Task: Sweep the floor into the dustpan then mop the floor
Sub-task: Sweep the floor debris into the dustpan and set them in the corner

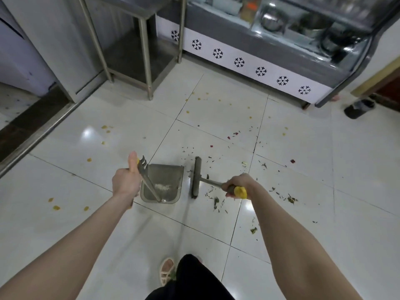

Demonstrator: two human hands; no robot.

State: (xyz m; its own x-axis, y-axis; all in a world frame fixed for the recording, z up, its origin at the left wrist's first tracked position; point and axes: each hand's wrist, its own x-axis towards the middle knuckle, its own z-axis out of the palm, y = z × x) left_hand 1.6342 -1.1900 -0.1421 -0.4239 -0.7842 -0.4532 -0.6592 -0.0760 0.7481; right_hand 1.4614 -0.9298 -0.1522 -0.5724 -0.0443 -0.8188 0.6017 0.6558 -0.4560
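Person stands on white tile floor (108, 224), both arms out fwd.

- L hand (125, 180): fingers wrapped round the long dustpan handle (149, 182), thumb up along its yellow top end. Firm grasp.
- R hand (238, 185): clenched round the yellow grip of the broom handle (240, 191), knuckles up.
- Dustpan (171, 169): grey, sits flat on floor at 12 o'clock from the person's feet, closed back wall toward the person. A few white crumbs (162, 187) inside, near the back.
- Broom head (197, 176): dark, narrow, down on floor at 3 o'clock of the pan, running parallel to the pan's R wall. Just beside it; can't tell if touching.
- Green leaf scraps (216, 200): scattered at 3 to 5 o'clock of the broom head, more trailing out to the R.
- Red bits (236, 133): at 1 o'clock of the pan, well apart.
- Yellow spots (56, 207): at 9 o'clock of the L hand; others dotted further out toward 12.
- One sandalled foot (166, 270) shows at 6 o'clock of the pan.

Surroundings: steel rack legs (149, 61) at 11 o'clock; display cooler (259, 70) w/ snowflake trim at 1 o'clock; black bin (359, 108) at 2 o'clock, near cooler's end.
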